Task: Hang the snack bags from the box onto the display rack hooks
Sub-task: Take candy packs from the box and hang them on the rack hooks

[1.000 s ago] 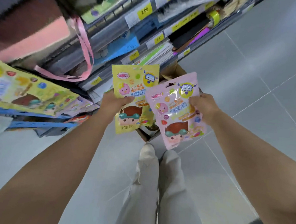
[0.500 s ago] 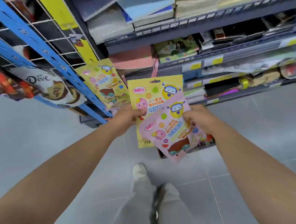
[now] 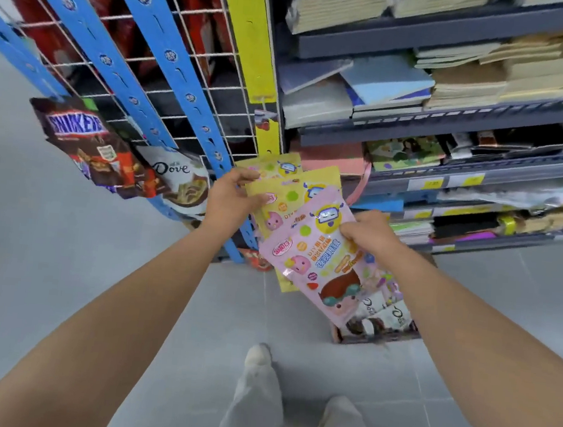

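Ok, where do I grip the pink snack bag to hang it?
Pinch the pink snack bag by its upper right corner, coming from the right, as the right hand does. It is flat, top edge toward the display rack, so that probably keeps the top free for a hook.

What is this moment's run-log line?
stage: held bags unhung | left hand: holds yellow bag | right hand: pinches pink bag | rack: Snickers bag, Dove bag hanging | box: on floor

Stacked notebooks (image 3: 467, 90) on grey shelving (image 3: 427, 36); tiled floor (image 3: 43, 276)
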The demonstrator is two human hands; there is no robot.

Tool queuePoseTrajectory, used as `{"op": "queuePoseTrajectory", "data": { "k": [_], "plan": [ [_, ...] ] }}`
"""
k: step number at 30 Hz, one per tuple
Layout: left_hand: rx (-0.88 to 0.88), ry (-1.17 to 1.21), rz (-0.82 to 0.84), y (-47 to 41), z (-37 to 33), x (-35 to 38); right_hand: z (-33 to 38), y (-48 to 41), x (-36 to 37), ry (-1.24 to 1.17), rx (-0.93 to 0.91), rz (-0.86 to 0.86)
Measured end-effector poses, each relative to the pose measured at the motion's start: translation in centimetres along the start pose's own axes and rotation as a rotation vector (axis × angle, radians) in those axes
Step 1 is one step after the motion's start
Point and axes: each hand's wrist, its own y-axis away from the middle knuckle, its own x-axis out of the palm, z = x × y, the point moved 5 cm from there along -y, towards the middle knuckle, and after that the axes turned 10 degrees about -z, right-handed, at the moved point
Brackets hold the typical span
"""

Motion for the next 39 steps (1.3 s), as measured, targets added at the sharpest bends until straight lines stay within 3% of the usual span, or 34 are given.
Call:
{"op": "queuePoseTrajectory", "data": {
  "k": [3, 8, 15, 26, 39],
  "plan": [
    [0.159, -0.182, 0.079, -3.0, -0.2, -1.1, 2.2, -0.9, 2.8, 0.054, -0.021, -0.027],
    [0.263, -0.182, 0.149, -7.3, 0.0, -1.0, 3.9, -2.6, 6.1, 0.060, 0.009, -0.058],
    [0.187, -0.244, 0.294, -10.2, 0.5, 1.3, 3.3, -3.8, 7.8, -0.027, 0.087, -0.075],
    [0.234, -0.097, -0.152, -12.3, -1.3, 2.4, 5.1, -7.8, 7.5, -0.217, 0.076, -0.138],
    [0.222, -0.282, -0.199, -13.3, -2.4, 3.1, 6.2, -9.1, 7.2, -0.234, 0.098, -0.126]
  ]
}}
